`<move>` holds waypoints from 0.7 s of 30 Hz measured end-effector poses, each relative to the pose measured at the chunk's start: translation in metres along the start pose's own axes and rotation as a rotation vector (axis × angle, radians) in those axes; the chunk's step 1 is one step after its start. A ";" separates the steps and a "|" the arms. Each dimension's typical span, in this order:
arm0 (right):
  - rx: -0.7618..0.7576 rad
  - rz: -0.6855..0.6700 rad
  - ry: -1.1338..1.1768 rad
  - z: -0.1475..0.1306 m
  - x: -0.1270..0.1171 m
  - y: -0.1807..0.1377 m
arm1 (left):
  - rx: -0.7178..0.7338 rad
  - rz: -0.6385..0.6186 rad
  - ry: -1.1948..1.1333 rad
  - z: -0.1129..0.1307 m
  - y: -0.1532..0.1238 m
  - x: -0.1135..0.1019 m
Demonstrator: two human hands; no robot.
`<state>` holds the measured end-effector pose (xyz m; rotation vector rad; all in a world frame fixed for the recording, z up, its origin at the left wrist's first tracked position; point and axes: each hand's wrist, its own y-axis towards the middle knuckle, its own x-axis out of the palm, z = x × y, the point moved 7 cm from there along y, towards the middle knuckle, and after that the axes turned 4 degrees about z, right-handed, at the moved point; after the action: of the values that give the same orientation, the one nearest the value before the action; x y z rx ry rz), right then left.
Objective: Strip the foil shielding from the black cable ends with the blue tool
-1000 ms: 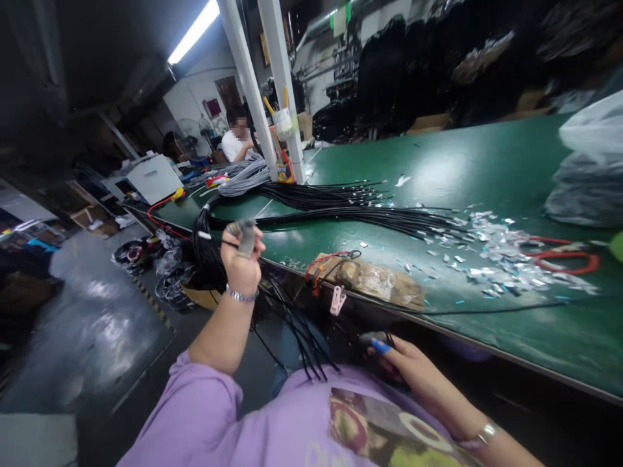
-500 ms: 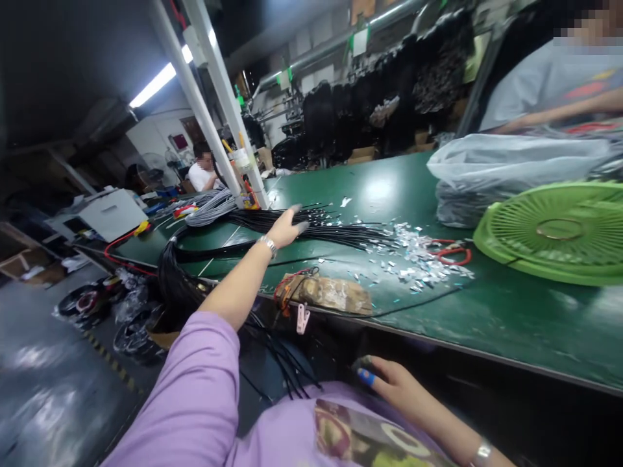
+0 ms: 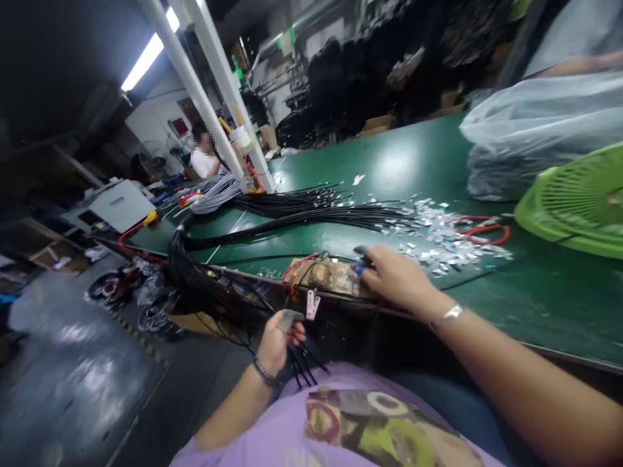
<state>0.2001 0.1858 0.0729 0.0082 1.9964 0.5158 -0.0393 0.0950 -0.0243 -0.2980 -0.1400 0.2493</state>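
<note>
My left hand (image 3: 281, 334) is low in front of the table edge, closed, with a grey cover on its thumb. Its fingers curl inward, and what they may hold is hidden. Black cables (image 3: 302, 364) hang just below it, across my lap. My right hand (image 3: 392, 275) rests over the right end of a tape-wrapped block (image 3: 331, 275) at the table edge. Its thumb, with a blue wrap, and its dark-covered forefinger stand slightly apart, with nothing visible between them. A pink clothes peg (image 3: 312, 304) hangs at the block's front, close to my left fingertips.
A long bundle of black cables (image 3: 292, 220) lies across the green table (image 3: 413, 155). Silvery scraps (image 3: 440, 237), red-handled scissors (image 3: 487, 232), a green fan guard (image 3: 579, 201) and a plastic bag (image 3: 535, 123) are to the right. Co-workers sit at the far left and far right.
My left hand has come back from the cable bundle on the table to low before its edge. My right hand has risen from my lap to the block. The view has shifted left.
</note>
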 end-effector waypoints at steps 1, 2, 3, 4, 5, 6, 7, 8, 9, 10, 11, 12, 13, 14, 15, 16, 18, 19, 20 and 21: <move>-0.018 0.031 -0.086 0.001 0.003 0.008 | -0.046 -0.059 0.014 -0.008 -0.003 0.009; -0.042 0.075 -0.147 -0.001 0.006 0.014 | -0.083 -0.105 0.021 -0.012 -0.004 0.017; -0.088 0.119 -0.159 -0.006 0.010 0.017 | -0.101 -0.130 0.025 -0.012 -0.004 0.023; -0.147 0.154 -0.139 -0.013 0.014 0.018 | -0.112 -0.144 0.033 -0.011 -0.003 0.027; -0.210 0.174 -0.093 -0.023 0.019 0.016 | -0.117 -0.155 0.051 -0.008 -0.002 0.030; -0.272 0.178 -0.034 -0.034 0.023 0.014 | -0.124 -0.167 0.083 -0.005 -0.001 0.033; -0.326 0.164 0.021 -0.046 0.028 0.011 | -0.127 -0.185 0.124 -0.001 0.001 0.036; -0.372 0.141 0.064 -0.057 0.032 0.009 | -0.125 -0.204 0.171 0.003 0.002 0.039; -0.414 0.108 0.089 -0.069 0.036 0.007 | -0.118 -0.225 0.222 0.006 0.002 0.042; -0.443 0.068 0.095 -0.079 0.039 0.006 | -0.104 -0.246 0.276 0.010 0.003 0.045; -0.460 0.028 0.082 -0.088 0.043 0.006 | -0.089 -0.258 0.332 0.013 0.003 0.047; -0.460 -0.009 0.061 -0.093 0.046 0.008 | -0.075 -0.265 0.388 0.015 0.003 0.049; -0.450 -0.039 0.040 -0.096 0.048 0.009 | -0.068 -0.268 0.436 0.017 0.003 0.051; -0.441 -0.062 0.020 -0.098 0.050 0.011 | -0.069 -0.268 0.469 0.019 0.003 0.052; -0.434 -0.076 0.007 -0.098 0.051 0.013 | -0.081 -0.270 0.484 0.019 0.002 0.053; -0.433 -0.081 0.001 -0.097 0.052 0.014 | -0.099 -0.274 0.482 0.019 0.001 0.054; -0.442 -0.073 0.014 -0.095 0.052 0.015 | -0.132 -0.280 0.447 0.018 -0.002 0.056; -0.446 -0.064 0.032 -0.094 0.052 0.016 | -0.139 -0.276 0.429 0.018 -0.004 0.056; -0.447 -0.056 0.055 -0.093 0.052 0.016 | -0.139 -0.266 0.415 0.017 -0.005 0.056; -0.445 -0.049 0.078 -0.091 0.052 0.016 | -0.133 -0.251 0.403 0.017 -0.006 0.055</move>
<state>0.0942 0.1798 0.0694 -0.3386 1.9125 0.9290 0.0122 0.1087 -0.0012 -0.4530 0.2048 -0.0721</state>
